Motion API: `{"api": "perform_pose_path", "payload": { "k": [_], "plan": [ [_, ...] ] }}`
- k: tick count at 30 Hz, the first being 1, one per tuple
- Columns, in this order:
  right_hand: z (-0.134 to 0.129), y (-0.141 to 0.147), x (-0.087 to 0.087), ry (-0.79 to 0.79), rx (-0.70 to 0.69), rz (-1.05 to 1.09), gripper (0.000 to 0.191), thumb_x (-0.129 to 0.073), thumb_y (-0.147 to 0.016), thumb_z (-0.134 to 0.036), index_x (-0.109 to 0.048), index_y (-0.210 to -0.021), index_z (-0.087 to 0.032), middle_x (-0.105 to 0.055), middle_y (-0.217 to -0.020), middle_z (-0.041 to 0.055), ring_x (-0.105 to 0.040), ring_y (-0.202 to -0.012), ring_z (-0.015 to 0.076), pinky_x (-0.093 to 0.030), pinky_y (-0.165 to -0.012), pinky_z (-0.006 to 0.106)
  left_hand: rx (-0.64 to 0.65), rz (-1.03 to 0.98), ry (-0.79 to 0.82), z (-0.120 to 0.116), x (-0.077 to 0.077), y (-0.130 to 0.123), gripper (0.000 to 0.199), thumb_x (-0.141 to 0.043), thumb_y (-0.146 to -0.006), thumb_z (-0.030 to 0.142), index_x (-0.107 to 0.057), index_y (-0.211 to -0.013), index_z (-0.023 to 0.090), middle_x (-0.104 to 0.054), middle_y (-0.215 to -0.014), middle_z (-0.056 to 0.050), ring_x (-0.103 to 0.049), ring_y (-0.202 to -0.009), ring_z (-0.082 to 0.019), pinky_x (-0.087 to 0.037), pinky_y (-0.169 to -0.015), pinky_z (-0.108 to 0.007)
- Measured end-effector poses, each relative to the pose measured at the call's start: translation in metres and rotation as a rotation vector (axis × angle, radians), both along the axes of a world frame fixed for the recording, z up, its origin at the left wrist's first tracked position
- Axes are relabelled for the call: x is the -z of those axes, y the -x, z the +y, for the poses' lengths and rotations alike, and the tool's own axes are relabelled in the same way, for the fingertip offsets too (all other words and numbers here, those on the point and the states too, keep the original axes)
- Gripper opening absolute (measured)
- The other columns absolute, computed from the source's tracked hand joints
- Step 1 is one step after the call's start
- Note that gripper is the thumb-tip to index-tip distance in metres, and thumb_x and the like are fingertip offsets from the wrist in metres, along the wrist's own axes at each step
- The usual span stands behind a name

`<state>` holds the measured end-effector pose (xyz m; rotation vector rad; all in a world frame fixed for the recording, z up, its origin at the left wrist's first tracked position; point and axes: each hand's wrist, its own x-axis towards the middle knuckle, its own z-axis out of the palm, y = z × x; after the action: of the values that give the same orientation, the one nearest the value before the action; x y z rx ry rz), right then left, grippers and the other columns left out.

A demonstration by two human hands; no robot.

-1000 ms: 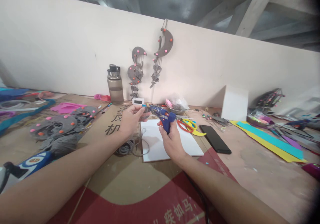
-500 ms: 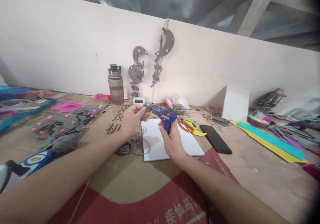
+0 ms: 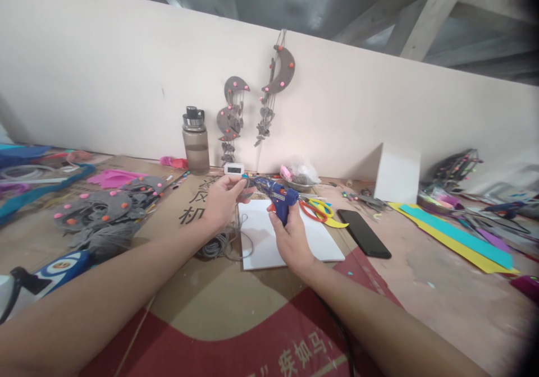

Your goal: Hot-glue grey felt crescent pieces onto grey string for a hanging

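Note:
My right hand [image 3: 293, 237] is wrapped round the handle of a blue hot glue gun [image 3: 281, 198], its nozzle pointing left. Close to that nozzle, my left hand [image 3: 224, 200] pinches a small grey piece [image 3: 247, 191], partly hidden by the fingers; I cannot tell whether nozzle and piece touch. Grey cord [image 3: 217, 245] lies coiled below the left hand. Under the glue gun is a white board [image 3: 263, 248] on the cardboard. Scissors with red and yellow handles [image 3: 315, 210] lie just right of the gun.
Grey moon hangings [image 3: 286, 71] hang on the wall behind a water bottle [image 3: 196, 144]. A black phone [image 3: 364, 234] and yellow and cyan strips [image 3: 455, 237] lie to the right. Grey felt moons with pom-poms [image 3: 96, 208] lie left. The gun's cord [image 3: 343, 332] trails toward me.

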<state>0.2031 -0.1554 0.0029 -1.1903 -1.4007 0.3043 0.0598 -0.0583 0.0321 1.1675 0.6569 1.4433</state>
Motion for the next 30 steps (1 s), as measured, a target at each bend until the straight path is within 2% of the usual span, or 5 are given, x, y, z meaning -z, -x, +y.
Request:
{"api": "perform_pose_path", "payload": {
  "k": [4,9,17,24,30],
  "plan": [
    [0.0004,-0.0002,-0.0005,-0.007,0.014,0.003,0.029,-0.054,-0.091,-0.031,-0.05,-0.117,-0.021,-0.066,-0.108,0.0088,-0.062,-0.097,0.0224,-0.048,-0.091,0.04,0.007,-0.015,0.01,-0.0015,-0.0015,-0.0002,0.036,-0.083,-0.065,0.037,-0.063,-0.084,0.014,-0.071,-0.083,-0.005,-0.073,-0.071,-0.019,-0.054,-0.05,-0.024],
    [-0.0005,0.0004,-0.0021,-0.002,0.005,-0.003,0.025,-0.053,-0.091,-0.031,-0.051,-0.114,-0.021,-0.066,-0.102,0.0077,-0.062,-0.093,0.022,-0.049,-0.089,0.039,0.0,-0.01,0.01,-0.0025,-0.0039,-0.0003,0.035,-0.082,-0.066,0.036,-0.063,-0.084,0.013,-0.071,-0.084,-0.006,-0.073,-0.071,-0.018,-0.054,-0.05,-0.023],
    [0.0001,0.0007,-0.0002,-0.007,0.014,-0.006,0.03,-0.054,-0.091,-0.03,-0.049,-0.119,-0.021,-0.066,-0.105,0.0084,-0.062,-0.095,0.0226,-0.049,-0.09,0.04,0.016,0.009,0.029,-0.0004,0.0019,0.0006,0.036,-0.083,-0.066,0.039,-0.063,-0.085,0.015,-0.072,-0.084,-0.005,-0.073,-0.072,-0.019,-0.055,-0.051,-0.023],
    [-0.0013,0.001,-0.0025,-0.01,0.007,-0.014,0.023,-0.052,-0.092,-0.029,-0.05,-0.113,-0.021,-0.065,-0.1,0.0069,-0.062,-0.092,0.0215,-0.049,-0.089,0.039,0.003,0.024,0.037,-0.0037,-0.0029,0.0001,0.037,-0.083,-0.067,0.04,-0.063,-0.084,0.015,-0.072,-0.085,-0.006,-0.074,-0.074,-0.02,-0.054,-0.052,-0.023],
    [-0.002,0.0009,-0.0018,0.007,0.013,0.006,0.025,-0.053,-0.091,-0.031,-0.049,-0.114,-0.021,-0.065,-0.101,0.0073,-0.061,-0.093,0.022,-0.048,-0.09,0.04,0.0,0.023,0.037,-0.0023,-0.0011,-0.0001,0.038,-0.084,-0.067,0.042,-0.062,-0.083,0.015,-0.072,-0.084,-0.006,-0.074,-0.074,-0.021,-0.055,-0.053,-0.025]
  ]
}}
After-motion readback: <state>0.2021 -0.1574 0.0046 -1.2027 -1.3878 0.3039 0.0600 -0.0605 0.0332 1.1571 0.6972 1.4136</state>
